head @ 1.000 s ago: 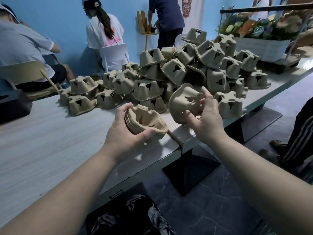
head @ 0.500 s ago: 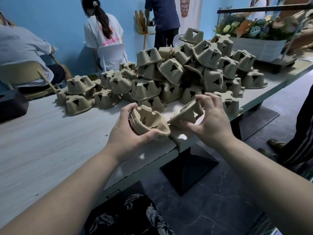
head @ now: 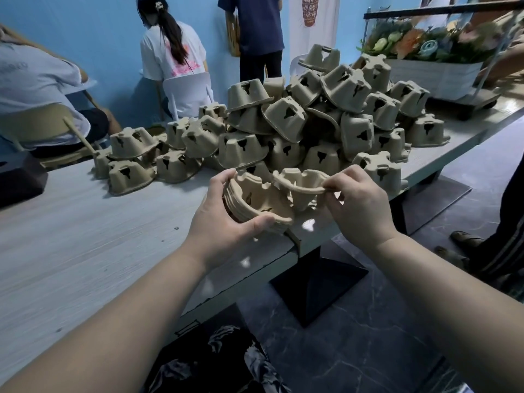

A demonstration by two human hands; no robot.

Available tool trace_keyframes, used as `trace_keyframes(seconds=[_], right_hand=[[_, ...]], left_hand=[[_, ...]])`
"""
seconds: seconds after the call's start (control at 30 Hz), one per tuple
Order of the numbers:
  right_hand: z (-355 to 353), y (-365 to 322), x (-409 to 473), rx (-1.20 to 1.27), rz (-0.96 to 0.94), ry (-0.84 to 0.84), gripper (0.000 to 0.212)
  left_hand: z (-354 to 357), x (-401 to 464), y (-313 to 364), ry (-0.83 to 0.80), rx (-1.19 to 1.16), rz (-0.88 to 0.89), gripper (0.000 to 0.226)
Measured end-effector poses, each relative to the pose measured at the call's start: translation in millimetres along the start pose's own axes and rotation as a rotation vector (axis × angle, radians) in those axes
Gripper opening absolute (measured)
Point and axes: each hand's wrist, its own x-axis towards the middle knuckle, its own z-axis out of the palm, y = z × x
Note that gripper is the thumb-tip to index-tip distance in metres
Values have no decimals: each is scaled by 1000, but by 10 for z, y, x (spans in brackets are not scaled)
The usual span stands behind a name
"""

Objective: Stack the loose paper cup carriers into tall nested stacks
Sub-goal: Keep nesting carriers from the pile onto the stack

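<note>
— What are those things made of?

— Moulded paper pulp, tan and matte, with a rough fibrous skin. Each cup carrier is a squat shape with wavy rims, rounded corners and dark cut-out slots in the sides. The loose pile (head: 312, 120) of them is heaped on the far right of the desk (head: 85, 236), most lying upside down, tumbled over one another.

— And the desk itself?

— Pale grey with a streaky wood-grain finish, on dark angular bases.

— What is your left hand doing?

— My left hand (head: 224, 219) grips the nested stack (head: 255, 202) over the near edge of the desk. My thumb curls over its near rim, my fingers wrap round the far side. The layered rims show as thin ridges along the left. It sits open side up, tilted toward me.

— And the right?

— My right hand (head: 357, 202) pinches a single carrier (head: 303, 185) by its thin rim, thumb and fingertips closed on the right edge. That carrier is open side up, just right of the stack, its left end touching or overlapping the stack's far rim.
</note>
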Motion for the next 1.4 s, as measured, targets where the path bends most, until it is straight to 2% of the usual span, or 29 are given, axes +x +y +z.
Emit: trace_keyframes(seconds=[0.13,0.33,0.6,0.83,0.93,1.0,1.13,1.2,1.4], right_hand=[[-28,-44,73,30,-38,163,5],[-63,-38,124,121,9,233,8],[38,-70,14,254,-135,25,12],[16,-63,19,307,-171,-197,29],[-45,64,66,102,-184,-62,33],[-108,201,160,-73,-57,19,37],[-181,488,265,-250,314,-242,59],[-209,557,259,-258,335,-302,62],[-282,467,220,-136,292,-266,61]], left_hand=[[63,66,54,10,5,21,99],[160,113,77,-5,30,25,115],[294,203,107,14,-6,14,124],[354,272,135,41,17,10,122],[357,275,134,50,24,4,121],[369,279,141,52,24,3,121],[396,277,178,51,31,1,121],[418,269,197,47,30,10,121],[442,252,212,53,44,9,121]])
